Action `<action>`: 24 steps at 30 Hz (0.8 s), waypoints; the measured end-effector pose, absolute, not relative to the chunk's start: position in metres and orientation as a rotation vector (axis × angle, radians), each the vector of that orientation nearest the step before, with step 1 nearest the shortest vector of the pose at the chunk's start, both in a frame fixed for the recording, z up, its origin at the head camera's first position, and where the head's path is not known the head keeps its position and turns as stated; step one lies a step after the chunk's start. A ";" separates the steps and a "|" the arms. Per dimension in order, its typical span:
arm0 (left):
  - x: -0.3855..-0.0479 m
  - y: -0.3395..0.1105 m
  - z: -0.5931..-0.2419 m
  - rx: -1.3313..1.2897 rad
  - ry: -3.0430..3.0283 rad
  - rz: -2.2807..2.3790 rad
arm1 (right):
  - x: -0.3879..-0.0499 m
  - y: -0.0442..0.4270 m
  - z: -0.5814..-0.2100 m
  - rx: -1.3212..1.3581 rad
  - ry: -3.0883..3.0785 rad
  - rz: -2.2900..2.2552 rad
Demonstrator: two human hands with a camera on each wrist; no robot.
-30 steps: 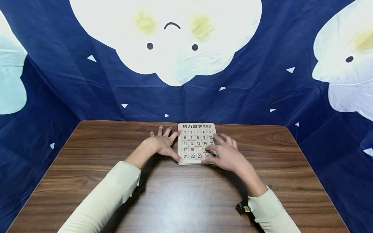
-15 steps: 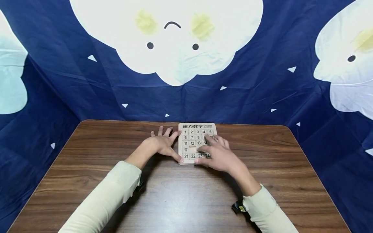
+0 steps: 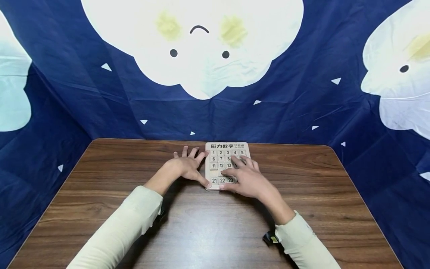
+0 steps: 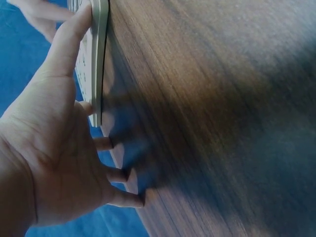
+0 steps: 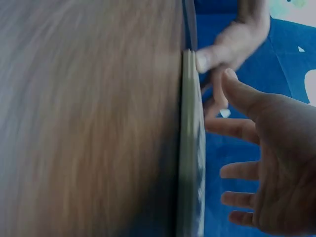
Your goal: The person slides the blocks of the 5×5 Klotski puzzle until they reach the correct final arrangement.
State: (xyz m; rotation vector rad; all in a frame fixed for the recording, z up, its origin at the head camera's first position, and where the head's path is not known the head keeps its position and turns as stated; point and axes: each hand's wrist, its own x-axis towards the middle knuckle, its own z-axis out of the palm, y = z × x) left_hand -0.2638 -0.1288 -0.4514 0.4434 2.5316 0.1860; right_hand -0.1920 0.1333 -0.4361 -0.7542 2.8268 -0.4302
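Observation:
A light-wood number slide puzzle (image 3: 213, 158) lies flat at the far side of the table, with rows of numbered tiles under a printed heading. My left hand (image 3: 184, 166) is spread beside it, thumb and index finger touching its left edge; the left wrist view shows the thumb (image 4: 69, 47) against the rim. My right hand (image 3: 250, 179) reaches over the puzzle's right part, index fingertip down on a tile in the fourth row. At that row's left end is a gap (image 3: 213, 173). The right fingers hide several tiles. In the right wrist view, those fingers (image 5: 239, 170) are extended.
The brown wood-grain table (image 3: 201, 224) reaches toward me, its far edge just behind the puzzle. A blue cloth backdrop (image 3: 168, 112) with white clouds and small triangles surrounds the table's back and sides.
My right hand has moved left across the fourth row. The gap there has shifted from the third column to the first as tiles slid right. My left hand has stayed in place.

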 end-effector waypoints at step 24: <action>-0.258 -0.130 -0.444 0.464 2.538 0.181 | -0.201 0.110 -0.446 -0.712 2.802 -0.458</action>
